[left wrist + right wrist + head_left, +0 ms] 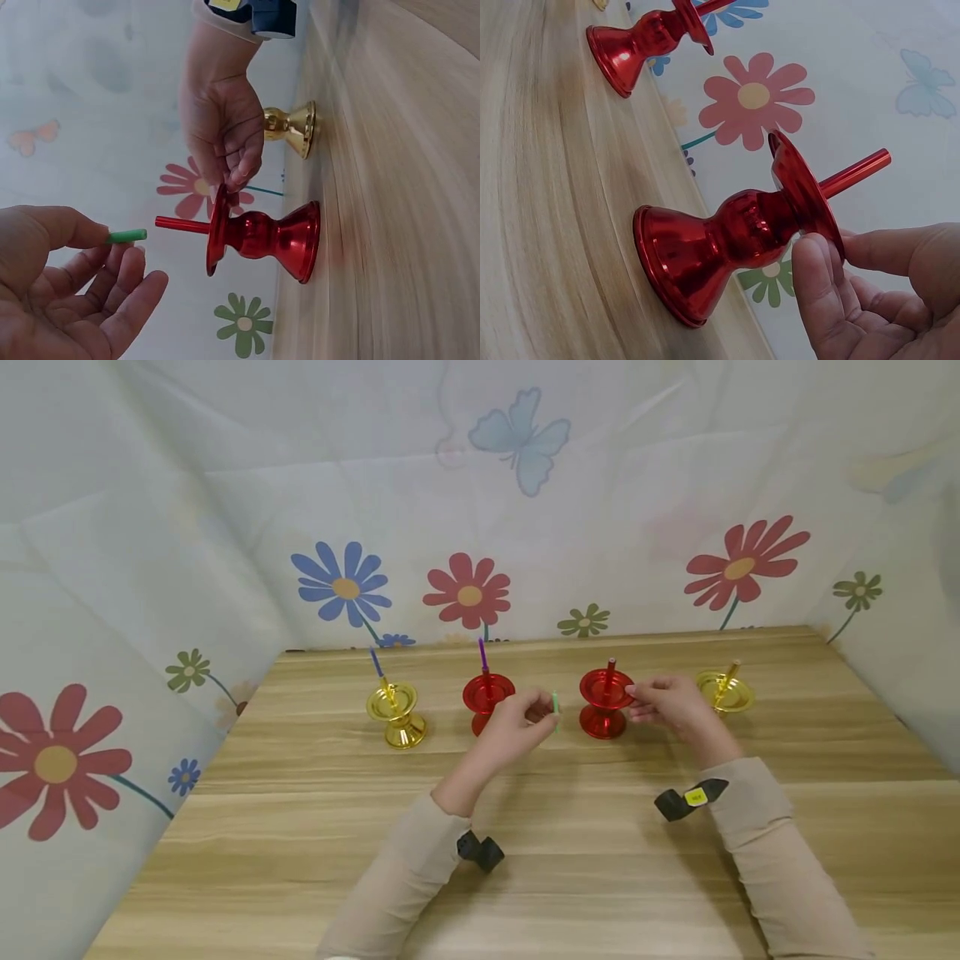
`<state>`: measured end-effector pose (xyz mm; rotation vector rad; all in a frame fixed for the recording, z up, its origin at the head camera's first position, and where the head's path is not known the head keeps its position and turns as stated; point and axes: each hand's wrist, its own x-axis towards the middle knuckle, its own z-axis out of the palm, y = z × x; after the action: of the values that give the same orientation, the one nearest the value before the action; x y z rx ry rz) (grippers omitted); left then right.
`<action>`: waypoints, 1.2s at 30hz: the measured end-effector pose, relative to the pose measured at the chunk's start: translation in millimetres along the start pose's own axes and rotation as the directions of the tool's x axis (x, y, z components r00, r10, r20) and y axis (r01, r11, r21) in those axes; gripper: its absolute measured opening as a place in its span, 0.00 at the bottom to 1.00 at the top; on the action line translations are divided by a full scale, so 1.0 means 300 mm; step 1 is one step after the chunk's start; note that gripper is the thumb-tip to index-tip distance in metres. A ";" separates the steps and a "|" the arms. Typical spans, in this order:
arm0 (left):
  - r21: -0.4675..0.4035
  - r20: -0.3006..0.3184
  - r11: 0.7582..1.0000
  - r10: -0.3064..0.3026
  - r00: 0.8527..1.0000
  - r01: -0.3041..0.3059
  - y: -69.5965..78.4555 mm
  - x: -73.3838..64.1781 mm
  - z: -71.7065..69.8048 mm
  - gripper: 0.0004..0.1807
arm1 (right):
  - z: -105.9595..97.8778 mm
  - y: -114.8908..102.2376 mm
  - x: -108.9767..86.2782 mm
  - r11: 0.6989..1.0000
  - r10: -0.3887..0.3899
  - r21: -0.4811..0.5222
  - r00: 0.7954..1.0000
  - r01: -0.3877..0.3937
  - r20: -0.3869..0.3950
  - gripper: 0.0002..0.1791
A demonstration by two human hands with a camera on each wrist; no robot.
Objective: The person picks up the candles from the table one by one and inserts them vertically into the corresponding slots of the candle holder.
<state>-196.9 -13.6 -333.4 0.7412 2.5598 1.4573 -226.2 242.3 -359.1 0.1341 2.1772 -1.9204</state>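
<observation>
My left hand pinches a thin green candle between thumb and fingers. The candle stands upright in the head view, between the two red candle holders. In the left wrist view its lower end is a short gap above the tube of the right-hand red candle holder. That holder stands upright on the table, and its tube carries no candle. With thumb and fingers, my right hand grips the rim of its dish from the right side.
Left of my left hand stands another red candle holder with a purple candle. A gold holder with a blue candle is farther left. Another gold holder, without a candle, stands behind my right hand. Flowered cloth surrounds the wooden table.
</observation>
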 end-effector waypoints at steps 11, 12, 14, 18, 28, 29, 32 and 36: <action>-0.029 -0.078 0.999 0.028 0.997 -0.030 0.014 0.105 0.022 0.09 | 0.000 -0.009 0.001 1.000 -0.006 0.006 1.000 0.006 -0.016 0.16; -0.028 -0.081 0.999 0.032 0.996 -0.035 0.015 0.112 0.023 0.10 | -0.001 -0.009 0.002 1.000 -0.005 0.005 1.000 0.006 -0.015 0.15; -0.029 -0.085 0.999 0.038 0.996 -0.041 0.016 0.126 0.024 0.10 | -0.002 -0.009 0.003 1.000 -0.002 0.000 1.000 0.002 -0.016 0.15; -0.027 -0.094 0.998 0.049 0.994 -0.052 0.017 0.150 0.025 0.09 | -0.002 -0.010 0.005 1.000 0.009 -0.010 1.000 -0.009 -0.015 0.16; -0.056 -0.150 0.991 0.109 0.983 -0.118 0.032 0.199 0.044 0.08 | 0.001 -0.003 0.011 1.000 0.020 -0.020 1.000 -0.021 -0.016 0.20; -0.058 -0.159 0.990 0.114 0.981 -0.125 0.032 0.206 0.048 0.08 | 0.001 -0.003 0.010 1.000 0.022 -0.021 1.000 -0.022 -0.016 0.20; -0.061 -0.178 0.988 0.131 0.975 -0.144 0.033 0.227 0.063 0.08 | 0.000 -0.001 0.008 0.999 0.030 -0.024 0.999 -0.030 -0.014 0.21; -0.055 -0.188 0.987 0.141 0.972 -0.154 0.042 0.252 0.079 0.08 | -0.001 -0.001 0.003 0.999 0.032 -0.015 0.999 -0.032 -0.011 0.21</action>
<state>-250.8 45.0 -324.6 0.8403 2.6195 1.7260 -227.1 242.5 -358.9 0.1762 2.1821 -1.8900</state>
